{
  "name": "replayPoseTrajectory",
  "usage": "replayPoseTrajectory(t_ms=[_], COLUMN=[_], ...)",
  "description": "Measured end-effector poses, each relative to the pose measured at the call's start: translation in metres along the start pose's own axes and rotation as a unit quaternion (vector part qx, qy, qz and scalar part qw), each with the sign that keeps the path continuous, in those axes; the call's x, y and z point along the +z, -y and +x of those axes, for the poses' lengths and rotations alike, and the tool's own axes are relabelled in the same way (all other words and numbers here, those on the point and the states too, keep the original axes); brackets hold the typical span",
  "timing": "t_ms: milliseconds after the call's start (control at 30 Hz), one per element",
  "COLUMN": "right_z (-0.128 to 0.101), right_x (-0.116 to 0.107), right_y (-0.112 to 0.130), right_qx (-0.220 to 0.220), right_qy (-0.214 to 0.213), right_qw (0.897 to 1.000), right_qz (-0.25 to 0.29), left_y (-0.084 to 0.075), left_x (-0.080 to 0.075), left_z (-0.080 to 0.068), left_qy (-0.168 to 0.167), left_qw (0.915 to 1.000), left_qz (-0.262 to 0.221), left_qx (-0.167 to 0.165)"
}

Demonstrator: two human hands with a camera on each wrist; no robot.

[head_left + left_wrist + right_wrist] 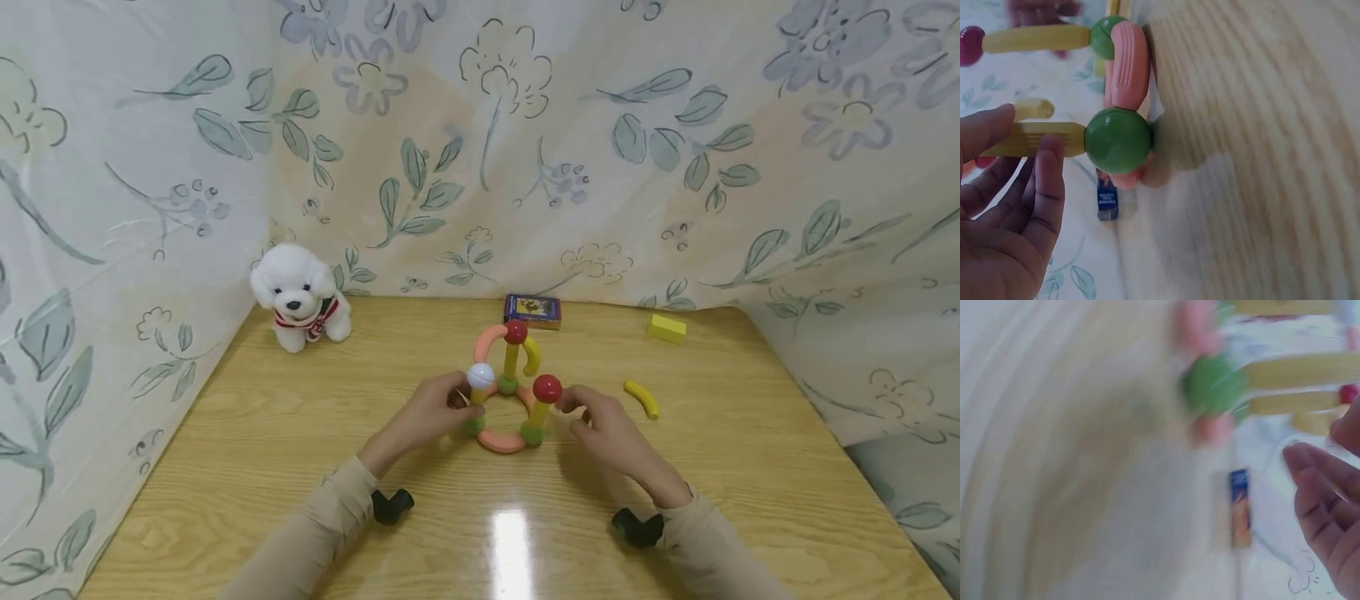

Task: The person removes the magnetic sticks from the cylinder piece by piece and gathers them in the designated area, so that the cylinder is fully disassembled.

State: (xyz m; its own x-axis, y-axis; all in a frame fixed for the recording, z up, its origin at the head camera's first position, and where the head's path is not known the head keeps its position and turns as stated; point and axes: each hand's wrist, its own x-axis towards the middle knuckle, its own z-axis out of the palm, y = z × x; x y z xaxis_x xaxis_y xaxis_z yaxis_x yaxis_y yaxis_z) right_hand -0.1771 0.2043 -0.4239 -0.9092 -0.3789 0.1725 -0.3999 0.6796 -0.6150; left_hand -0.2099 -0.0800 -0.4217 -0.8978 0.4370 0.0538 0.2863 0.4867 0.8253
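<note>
A toy frame point(508, 392) of rods and balls stands mid-table: a pink curved ring with green balls at its base, yellow upright rods, and red and white balls on top. My left hand point(459, 406) pinches the yellow rod point(1035, 139) under the white ball point(481, 376), just above a green ball point(1118, 139). My right hand point(573, 408) hovers beside the rod topped by a red ball point(547, 388). In the blurred right wrist view its fingers point(1319, 481) are loosely bent, hold nothing, and sit apart from the rod point(1297, 372).
A white plush dog point(302, 297) sits at the back left. A blue card box point(533, 310) lies behind the frame, with a yellow block point(667, 327) at the back right. A loose yellow curved piece point(642, 398) lies right of my right hand. Floral cloth surrounds the table.
</note>
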Motion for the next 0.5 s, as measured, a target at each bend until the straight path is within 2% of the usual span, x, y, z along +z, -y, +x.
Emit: replayPoseTrajectory(t_ms=[67, 167, 300, 500], right_z=[0.0, 0.003, 0.008, 0.009], right_x=[-0.01, -0.02, -0.019, -0.015], right_y=[0.008, 0.02, 0.027, 0.026], right_qx=[0.05, 0.082, 0.084, 0.069], right_qy=[-0.011, 0.002, 0.011, -0.016], right_qw=[0.995, 0.979, 0.969, 0.955], right_qz=[0.091, 0.185, 0.233, 0.288], left_y=[-0.002, -0.003, -0.001, -0.002], left_x=[0.001, 0.004, 0.008, 0.01], left_z=[-0.002, -0.004, -0.005, -0.005], left_qy=[0.004, 0.007, 0.011, 0.015], left_qw=[1.0, 0.9999, 0.9996, 0.9992], left_qz=[-0.004, -0.011, -0.015, -0.008], left_qx=[0.002, 0.009, 0.02, 0.037])
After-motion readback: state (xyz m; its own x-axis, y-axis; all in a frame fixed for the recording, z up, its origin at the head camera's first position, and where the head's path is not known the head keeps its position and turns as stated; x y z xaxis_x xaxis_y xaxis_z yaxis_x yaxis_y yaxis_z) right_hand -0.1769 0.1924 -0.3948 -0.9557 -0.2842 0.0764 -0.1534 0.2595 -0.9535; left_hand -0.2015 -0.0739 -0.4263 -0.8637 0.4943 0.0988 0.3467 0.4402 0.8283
